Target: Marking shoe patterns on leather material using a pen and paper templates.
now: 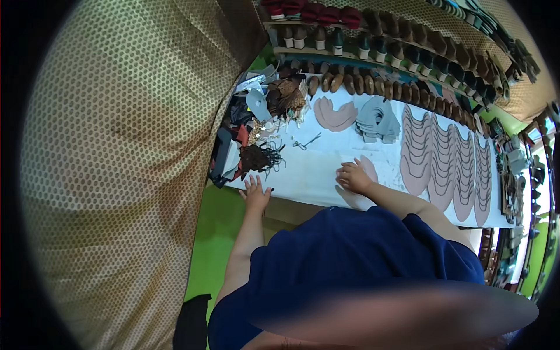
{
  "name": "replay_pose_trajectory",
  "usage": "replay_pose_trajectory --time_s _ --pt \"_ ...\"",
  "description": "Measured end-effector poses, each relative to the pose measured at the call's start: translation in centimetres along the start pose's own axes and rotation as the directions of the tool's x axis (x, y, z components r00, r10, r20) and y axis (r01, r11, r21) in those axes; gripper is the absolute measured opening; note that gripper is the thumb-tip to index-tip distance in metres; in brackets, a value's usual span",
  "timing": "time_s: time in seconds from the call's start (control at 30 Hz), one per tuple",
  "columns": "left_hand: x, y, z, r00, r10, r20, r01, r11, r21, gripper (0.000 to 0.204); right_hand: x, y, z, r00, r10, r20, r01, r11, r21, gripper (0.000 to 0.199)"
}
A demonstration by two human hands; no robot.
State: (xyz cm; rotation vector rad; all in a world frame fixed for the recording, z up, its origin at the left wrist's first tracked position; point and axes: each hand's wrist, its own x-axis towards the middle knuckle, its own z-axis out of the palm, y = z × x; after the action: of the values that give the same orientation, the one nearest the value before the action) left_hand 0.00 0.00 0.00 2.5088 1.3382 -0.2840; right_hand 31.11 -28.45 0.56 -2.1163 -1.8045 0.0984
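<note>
My left hand (255,195) rests at the front edge of the white-topped table (309,172), fingers spread and holding nothing. Just beyond it lies a bundle of dark brown straps (256,157). My right hand (353,177) is over the table nearer the middle, its fingers slightly bent and apart, with nothing visible in them. Right beside it is a single pinkish shoe-upper piece (368,168), partly covered by the hand. Farther back sit a pair of scissors (307,142), a pinkish curved piece (335,118) and a stack of grey cut pieces (378,121).
Overlapping rows of pinkish cut pieces (443,169) cover the right side of the table. Brown shoe lasts (364,85) line its back, below shelves of more shoes (379,49). Mixed scraps (286,96) heap at the left, near a patterned curtain (128,157).
</note>
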Motion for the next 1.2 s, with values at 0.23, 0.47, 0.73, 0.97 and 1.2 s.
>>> replay_pose_trajectory --time_s 0.23,0.47,0.73,0.97,1.2 --pt "2.1 -2.2 -2.4 0.982 0.116 0.150 -0.128 0.989 0.074 0.083 11.9 -6.5 3.4 0.993 -0.038 0.107 0.028 0.995 0.097 0.010" --pt "3.6 -3.8 -2.5 0.927 0.309 0.211 -0.330 0.941 0.075 0.083 18.1 -8.4 6.9 0.999 -0.008 -0.033 0.008 1.000 0.023 0.011" --pt "4.5 -4.5 -4.3 0.848 0.351 0.398 -0.389 0.921 0.017 0.082 20.9 -9.2 8.1 0.996 -0.085 -0.018 0.086 0.996 0.015 0.007" --pt "4.6 -4.9 -4.1 0.840 0.367 0.399 -0.397 0.918 -0.008 0.082 22.9 -9.8 7.0 0.981 -0.178 0.076 0.178 0.984 0.010 0.005" --pt "4.4 -5.0 -4.1 0.851 0.371 0.371 -0.393 0.920 -0.017 0.083 24.7 -9.2 4.0 0.962 0.270 -0.029 -0.235 0.882 0.409 0.007"
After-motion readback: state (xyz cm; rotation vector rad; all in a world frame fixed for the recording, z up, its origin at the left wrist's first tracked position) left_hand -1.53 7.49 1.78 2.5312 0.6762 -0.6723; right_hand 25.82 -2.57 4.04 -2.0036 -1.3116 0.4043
